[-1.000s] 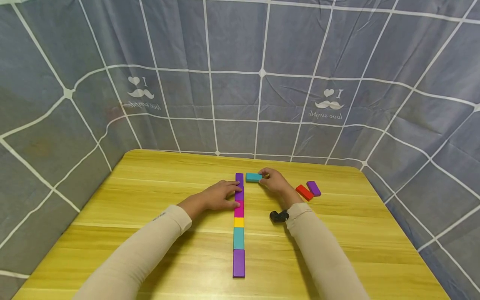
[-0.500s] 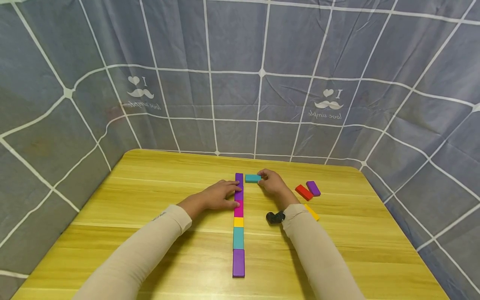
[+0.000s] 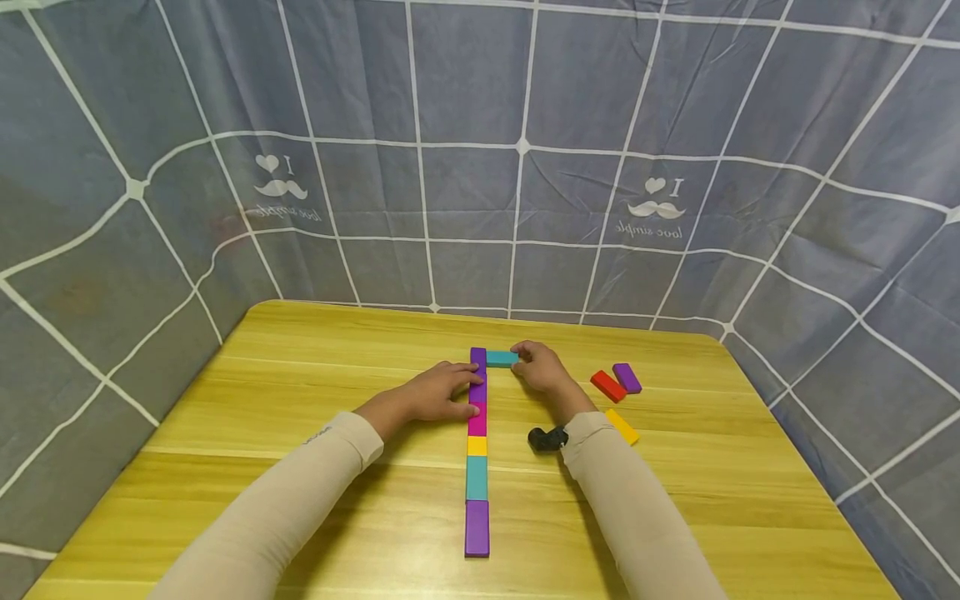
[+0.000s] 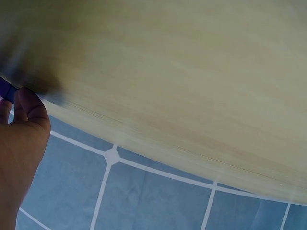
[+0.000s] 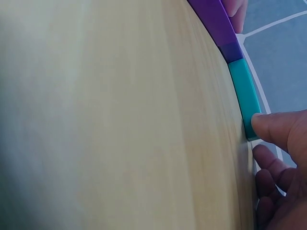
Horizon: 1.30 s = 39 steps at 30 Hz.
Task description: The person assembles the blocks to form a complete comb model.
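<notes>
A straight row of flat coloured blocks runs away from me on the table. From near to far it has a purple block (image 3: 477, 528), a teal block (image 3: 477, 477), a yellow block (image 3: 477, 447), a magenta block (image 3: 477, 423) and purple ones at the far end. My left hand (image 3: 435, 392) rests on the row from its left side, fingertips on the purple blocks and thumb on the magenta one. Crosswise at the far end lies another teal block (image 5: 245, 91), its left end against the purple block (image 5: 214, 21). My right hand (image 3: 542, 367) pinches its right end.
To the right of my right forearm lie a red block (image 3: 608, 386), a purple block (image 3: 627, 377) and a yellow block (image 3: 622, 427), partly behind the sleeve. A black device (image 3: 546, 439) sits at my right wrist. A grey gridded curtain (image 3: 472, 192) surrounds the table (image 3: 360, 333).
The held teal block has slid left, closing the gap to the far purple block. My right hand and forearm shifted left with it, uncovering the yellow block. My left hand has stayed put.
</notes>
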Motion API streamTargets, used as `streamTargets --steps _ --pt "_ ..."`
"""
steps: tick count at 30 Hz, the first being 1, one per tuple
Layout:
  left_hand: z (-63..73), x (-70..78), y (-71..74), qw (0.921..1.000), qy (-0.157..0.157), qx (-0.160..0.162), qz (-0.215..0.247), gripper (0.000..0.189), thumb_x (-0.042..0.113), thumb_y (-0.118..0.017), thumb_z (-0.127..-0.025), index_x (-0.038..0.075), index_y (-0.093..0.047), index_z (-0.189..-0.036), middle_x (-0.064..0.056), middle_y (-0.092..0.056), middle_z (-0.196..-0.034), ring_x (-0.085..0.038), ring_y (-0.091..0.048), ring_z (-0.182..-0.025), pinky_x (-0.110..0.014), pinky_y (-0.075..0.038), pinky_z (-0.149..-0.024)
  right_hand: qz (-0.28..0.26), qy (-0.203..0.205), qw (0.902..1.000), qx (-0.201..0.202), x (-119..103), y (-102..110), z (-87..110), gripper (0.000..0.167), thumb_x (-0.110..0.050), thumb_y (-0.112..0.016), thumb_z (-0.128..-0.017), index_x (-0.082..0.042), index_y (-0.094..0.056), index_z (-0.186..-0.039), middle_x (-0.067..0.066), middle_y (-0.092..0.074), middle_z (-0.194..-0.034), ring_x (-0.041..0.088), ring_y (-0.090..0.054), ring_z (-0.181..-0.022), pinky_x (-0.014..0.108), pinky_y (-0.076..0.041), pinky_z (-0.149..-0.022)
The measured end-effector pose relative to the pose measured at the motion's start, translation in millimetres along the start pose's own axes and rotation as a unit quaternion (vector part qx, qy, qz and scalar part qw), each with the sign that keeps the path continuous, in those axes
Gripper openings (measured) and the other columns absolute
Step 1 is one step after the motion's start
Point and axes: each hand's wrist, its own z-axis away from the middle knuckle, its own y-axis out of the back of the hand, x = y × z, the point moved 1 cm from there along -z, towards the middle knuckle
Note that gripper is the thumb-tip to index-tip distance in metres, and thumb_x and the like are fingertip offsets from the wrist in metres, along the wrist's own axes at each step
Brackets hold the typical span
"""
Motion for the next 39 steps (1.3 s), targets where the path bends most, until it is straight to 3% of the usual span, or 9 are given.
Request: streamTargets --steps 5,11,19,25,34,39 --pt "-0.5 0.4 0.0 1.0 0.001 0.001 0.003 0.06 0.045 -0.064 -0.094 0.01 -0.054 -0.142 -0.013 -0.036 -0.157 -0.036 -0.034 -0.142 -0.045 -0.028 -0.116 0.002 0.0 1.0 0.0 0 1 0.3 0.031 -0.007 -0.066 -0.093 0.0 -0.063 -0.123 0.019 -0.062 -0.124 0.037 -0.056 -0.12 0.048 -0.043 -0.103" --pt "0.1 1.6 1.1 1.0 0.002 -0.002 0.0 0.06 0.046 -0.064 -0.094 0.011 -0.054 -0.142 -0.013 -0.036 -0.157 -0.035 -0.035 -0.141 -0.044 -0.028 -0.116 -0.051 -0.019 0.9979 -0.036 1 13 3.4 0.041 -0.013 -0.061 -0.097 0.0 -0.054 -0.135 0.021 -0.054 -0.13 0.037 -0.052 -0.122 0.048 -0.041 -0.105" --pt "0.0 -0.2 1.1 0.9999 -0.009 0.001 -0.01 0.06 0.045 -0.064 -0.094 0.01 -0.053 -0.143 -0.012 -0.036 -0.157 -0.034 -0.034 -0.142 -0.044 -0.026 -0.117 -0.079 -0.003 0.9959 -0.044 7 51 13.9 0.041 -0.015 -0.059 -0.101 0.004 -0.052 -0.137 0.022 -0.053 -0.136 0.038 -0.052 -0.12 0.046 -0.047 -0.096" --pt "-0.8 0.8 0.0 0.9999 -0.013 0.004 -0.007 0.06 0.044 -0.064 -0.094 0.009 -0.053 -0.142 -0.013 -0.037 -0.156 -0.035 -0.034 -0.142 -0.045 -0.026 -0.117 -0.081 -0.012 0.9961 -0.033 15 86 32.0 0.042 -0.014 -0.058 -0.101 0.003 -0.05 -0.139 0.025 -0.05 -0.139 0.038 -0.051 -0.122 0.05 -0.046 -0.098" --pt "-1.1 0.8 -0.3 0.9999 -0.014 0.004 -0.007 0.061 0.044 -0.063 -0.094 0.008 -0.053 -0.142 -0.013 -0.038 -0.156 -0.035 -0.034 -0.142 -0.047 -0.022 -0.118 -0.042 -0.029 0.9987 0.001 41 131 57.7 0.04 -0.016 -0.057 -0.101 0.004 -0.052 -0.136 0.026 -0.054 -0.133 0.04 -0.055 -0.116 0.046 -0.052 -0.091" --pt "-0.8 -0.6 -0.7 0.9999 -0.01 0.002 -0.01 0.061 0.044 -0.063 -0.095 0.009 -0.053 -0.143 -0.012 -0.037 -0.156 -0.033 -0.033 -0.143 -0.046 -0.02 -0.119 -0.041 -0.037 0.9985 0.002 60 148 66.1 0.043 -0.015 -0.058 -0.101 0.008 -0.049 -0.137 0.03 -0.051 -0.134 0.044 -0.053 -0.118 0.05 -0.05 -0.093"
